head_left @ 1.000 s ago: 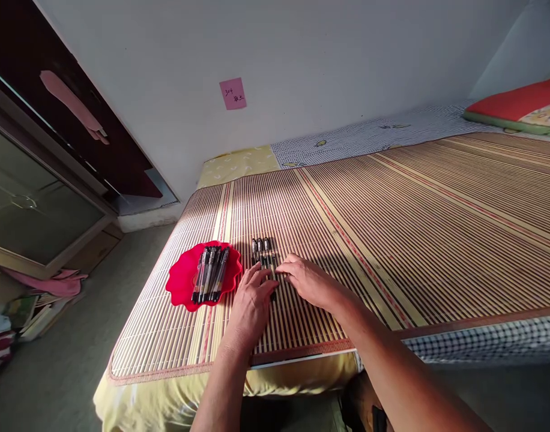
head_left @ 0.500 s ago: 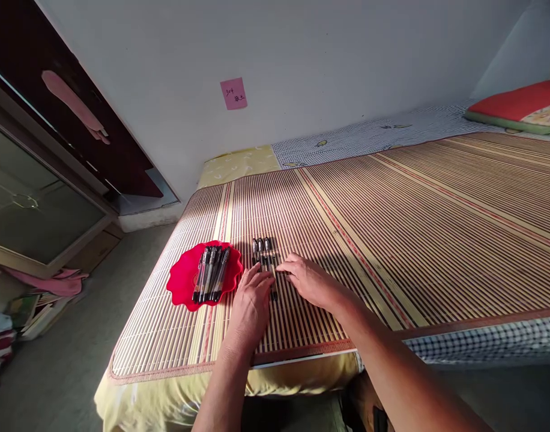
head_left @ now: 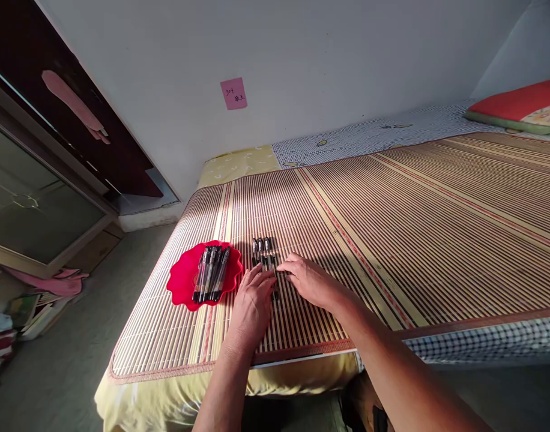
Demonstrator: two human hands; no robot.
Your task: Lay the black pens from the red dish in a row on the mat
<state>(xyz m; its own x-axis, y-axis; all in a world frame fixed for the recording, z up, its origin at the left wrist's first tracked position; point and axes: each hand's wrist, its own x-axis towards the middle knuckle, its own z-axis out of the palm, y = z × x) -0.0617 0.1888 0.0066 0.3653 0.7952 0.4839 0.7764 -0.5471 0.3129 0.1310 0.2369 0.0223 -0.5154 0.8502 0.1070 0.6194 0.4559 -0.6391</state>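
Observation:
On the bamboo mat [head_left: 342,252], three black pen caps [head_left: 260,244] lie side by side in a short row. Just below them are several uncapped pens [head_left: 265,260], their clear barrels partly covered by my fingers. My left hand [head_left: 252,297] rests over these barrels with fingers outstretched, touching them. From the other side, my right hand [head_left: 306,277] has its fingertips at the rightmost barrel, thumb and fingers slightly apart. A red scalloped plate [head_left: 180,282] left of my hands bears a bundle of capped black pens [head_left: 211,273].
The mat covers a bed with a yellow sheet [head_left: 167,393] along its front edge. A pink note [head_left: 234,93] is stuck on the wall behind. Folded red bedding [head_left: 518,99] lies at the far right. A glass-panelled cabinet [head_left: 27,198] stands at the left.
My left hand has shifted slightly to the right, and the rightmost pen's lower end has moved a little right with it. The plate and caps have stayed put.

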